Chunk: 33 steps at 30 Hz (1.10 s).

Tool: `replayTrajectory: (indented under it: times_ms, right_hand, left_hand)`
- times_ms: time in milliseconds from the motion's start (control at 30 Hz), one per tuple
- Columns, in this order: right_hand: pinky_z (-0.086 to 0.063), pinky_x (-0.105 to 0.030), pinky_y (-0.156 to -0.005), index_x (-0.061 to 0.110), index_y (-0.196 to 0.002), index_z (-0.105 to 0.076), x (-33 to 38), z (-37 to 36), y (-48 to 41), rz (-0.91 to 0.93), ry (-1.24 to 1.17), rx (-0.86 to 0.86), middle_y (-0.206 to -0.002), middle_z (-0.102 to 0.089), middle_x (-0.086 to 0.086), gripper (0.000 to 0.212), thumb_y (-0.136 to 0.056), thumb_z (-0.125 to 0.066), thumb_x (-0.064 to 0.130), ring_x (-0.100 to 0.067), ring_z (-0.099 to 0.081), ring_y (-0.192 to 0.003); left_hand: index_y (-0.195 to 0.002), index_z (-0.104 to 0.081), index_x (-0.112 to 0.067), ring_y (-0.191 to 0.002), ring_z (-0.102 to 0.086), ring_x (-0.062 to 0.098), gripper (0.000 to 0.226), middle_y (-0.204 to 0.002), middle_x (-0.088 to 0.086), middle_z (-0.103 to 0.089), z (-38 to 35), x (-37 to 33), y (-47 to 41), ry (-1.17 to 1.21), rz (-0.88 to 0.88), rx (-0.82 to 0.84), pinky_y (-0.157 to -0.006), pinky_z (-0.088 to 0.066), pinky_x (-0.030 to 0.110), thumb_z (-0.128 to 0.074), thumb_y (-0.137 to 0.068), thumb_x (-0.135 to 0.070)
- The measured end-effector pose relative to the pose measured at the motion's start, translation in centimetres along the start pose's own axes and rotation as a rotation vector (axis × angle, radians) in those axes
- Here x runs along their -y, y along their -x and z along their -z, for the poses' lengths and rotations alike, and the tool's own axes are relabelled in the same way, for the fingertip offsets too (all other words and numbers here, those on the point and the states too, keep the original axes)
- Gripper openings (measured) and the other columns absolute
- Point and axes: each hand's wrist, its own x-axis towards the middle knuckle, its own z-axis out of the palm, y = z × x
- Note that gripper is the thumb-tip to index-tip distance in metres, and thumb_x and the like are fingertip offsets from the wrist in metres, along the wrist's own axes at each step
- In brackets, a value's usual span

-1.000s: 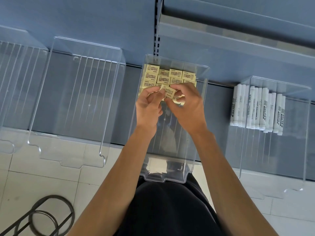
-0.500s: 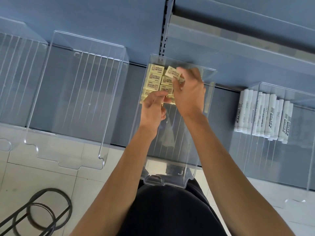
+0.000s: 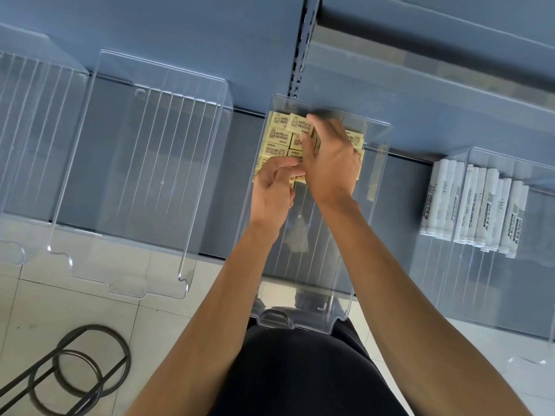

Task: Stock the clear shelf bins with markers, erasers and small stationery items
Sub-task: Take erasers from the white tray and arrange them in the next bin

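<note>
Yellow erasers (image 3: 277, 136) are lying packed at the back end of the middle clear bin (image 3: 375, 205). There the right hand (image 3: 330, 163) is pinching a back-row eraser (image 3: 298, 124) in blurred fingers, hiding much of the stack, while the left hand (image 3: 273, 190) is curling its fingers onto a front-row eraser (image 3: 298, 178). An empty bin (image 3: 135, 175) is sitting to the left and white markers (image 3: 474, 205) are lying in a bin to the right.
</note>
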Motion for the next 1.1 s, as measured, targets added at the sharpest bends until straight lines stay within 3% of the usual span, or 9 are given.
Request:
replayTrajectory:
  times_ms: [100,233,333,467,567,667,767,900,1100]
  right_hand:
    - [-0.034,-0.029,-0.078,0.021,-0.128,-0.063,0.0,-0.2,0.0,0.001,0.025,-0.016,-0.120,-0.064,0.005,0.032,-0.097,-0.057,0.027,-0.021,-0.067,-0.094]
    - [-0.052,-0.035,-0.069,0.023,-0.121,-0.068,-0.5,-0.4,0.4,0.003,0.027,-0.119,-0.110,-0.069,0.006,0.028,-0.094,-0.061,0.022,-0.021,-0.070,-0.083]
    - [-0.052,-0.034,-0.065,0.023,-0.113,-0.070,-0.9,-0.3,0.0,-0.012,0.038,-0.143,-0.107,-0.068,0.005,0.022,-0.093,-0.060,0.020,-0.022,-0.069,-0.078]
    - [-0.056,-0.039,-0.067,0.019,-0.110,-0.069,-0.8,-0.3,-0.1,0.012,0.018,-0.149,-0.110,-0.065,0.002,0.021,-0.092,-0.060,0.024,-0.024,-0.068,-0.078]
    - [-0.053,-0.034,-0.068,0.015,-0.113,-0.069,-0.6,-0.6,0.5,0.092,-0.011,-0.200,-0.108,-0.065,-0.002,0.027,-0.087,-0.063,0.021,-0.022,-0.068,-0.081]
    - [-0.052,-0.036,-0.082,0.012,-0.116,-0.069,-0.4,-1.3,0.6,0.219,0.011,-0.171,-0.112,-0.066,-0.004,0.031,-0.086,-0.062,0.017,-0.023,-0.064,-0.094]
    - [-0.048,-0.041,-0.090,0.013,-0.123,-0.066,-0.4,-1.7,0.4,0.206,0.025,-0.103,-0.118,-0.065,-0.003,0.036,-0.089,-0.055,0.018,-0.025,-0.061,-0.101]
    - [-0.046,-0.040,-0.084,0.021,-0.130,-0.062,-0.6,-1.6,0.2,0.233,0.092,-0.086,-0.110,-0.062,-0.006,0.040,-0.091,-0.054,0.019,-0.025,-0.059,-0.098]
    - [-0.047,-0.038,-0.079,0.023,-0.112,-0.071,-0.4,-1.9,-0.1,0.176,0.129,-0.115,-0.103,-0.060,-0.008,0.026,-0.088,-0.061,0.018,-0.025,-0.060,-0.092]
  left_hand:
    - [-0.104,-0.062,-0.006,-0.044,-0.034,0.011,0.024,-0.086,-0.002,-0.074,0.1,-0.1,-0.1,0.002,-0.003,-0.005,-0.041,-0.032,0.019,-0.040,-0.098,0.000]
    - [-0.101,-0.061,-0.009,-0.045,-0.033,0.013,0.023,-0.088,-0.001,-0.076,0.0,-0.1,-0.1,-0.008,-0.013,0.006,-0.042,-0.032,0.019,-0.040,-0.098,0.000]
    - [-0.102,-0.061,-0.010,-0.045,-0.033,0.011,0.023,-0.097,0.006,-0.076,0.1,-0.2,-0.1,-0.023,-0.015,0.009,-0.042,-0.033,0.018,-0.040,-0.097,-0.001]
    - [-0.102,-0.061,-0.010,-0.045,-0.034,0.012,0.025,-0.093,0.002,-0.076,0.2,-0.1,-0.2,-0.038,-0.022,0.003,-0.042,-0.033,0.018,-0.039,-0.097,0.000]
    - [-0.103,-0.063,-0.007,-0.044,-0.033,0.012,0.026,-0.081,-0.004,-0.073,0.2,0.1,-0.2,-0.045,-0.037,-0.001,-0.041,-0.032,0.019,-0.039,-0.096,0.000]
    - [-0.093,-0.063,-0.016,-0.041,-0.033,0.009,0.027,-0.067,-0.002,-0.060,0.2,0.2,-0.3,-0.058,-0.043,-0.006,-0.041,-0.029,0.022,-0.040,-0.097,-0.002]
    - [-0.091,-0.062,-0.018,-0.041,-0.032,0.009,0.028,-0.055,-0.003,-0.048,0.3,0.3,-0.4,-0.061,-0.030,-0.007,-0.041,-0.028,0.024,-0.040,-0.097,-0.003]
    - [-0.089,-0.063,-0.018,-0.040,-0.033,0.007,0.027,-0.060,-0.010,-0.058,0.3,0.2,-0.2,-0.038,-0.040,0.001,-0.040,-0.029,0.020,-0.043,-0.098,-0.003]
    - [-0.089,-0.064,-0.018,-0.042,-0.034,0.008,0.026,-0.064,-0.008,-0.060,0.3,0.2,-0.2,-0.037,-0.033,-0.006,-0.040,-0.029,0.020,-0.044,-0.095,-0.001]
